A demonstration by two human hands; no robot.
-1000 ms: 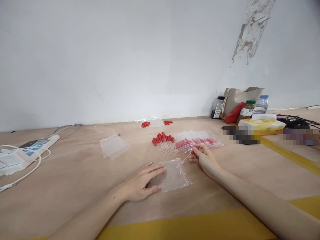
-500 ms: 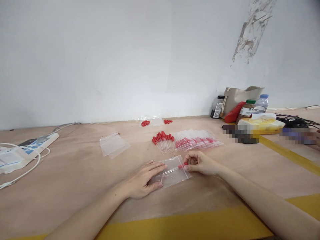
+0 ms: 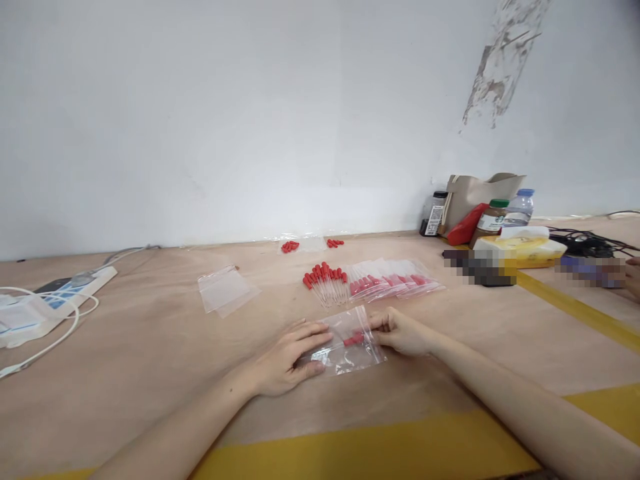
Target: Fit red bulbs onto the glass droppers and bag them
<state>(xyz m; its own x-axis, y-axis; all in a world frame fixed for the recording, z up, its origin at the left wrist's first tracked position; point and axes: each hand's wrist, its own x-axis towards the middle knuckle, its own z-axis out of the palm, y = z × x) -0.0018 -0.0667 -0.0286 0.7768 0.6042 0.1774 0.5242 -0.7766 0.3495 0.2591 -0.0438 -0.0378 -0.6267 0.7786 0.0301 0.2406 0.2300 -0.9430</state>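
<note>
A clear zip bag (image 3: 340, 363) lies flat on the table, its zip end toward the right. Inside it is a dropper with a red rubber bulb (image 3: 353, 339); its glass tube points left, partly under my left hand. My left hand (image 3: 295, 357) rests spread over the bag's left end, fingers apart. At the zip end my right hand (image 3: 400, 331) is closed, thumb and fingertips at the bag's edge; the fingertips are partly hidden. Just beyond lie several loose red-bulbed droppers (image 3: 324, 280) and a fanned row of filled zip bags (image 3: 395, 279).
Flat zip bags (image 3: 227, 290) lie left of the droppers. Red bulbs (image 3: 290, 247) sit by the wall. A power strip (image 3: 75, 300) with white cables is at left. Tissues (image 3: 520, 250), a green-lidded jar (image 3: 493, 220) and a bag (image 3: 473, 200) stand right, near another person's hand (image 3: 633, 277).
The dropper has slid left, so its red bulb now lies inside the bag, apart from my right fingers. The bag's zip end has lifted and creased slightly. My left hand stays put.
</note>
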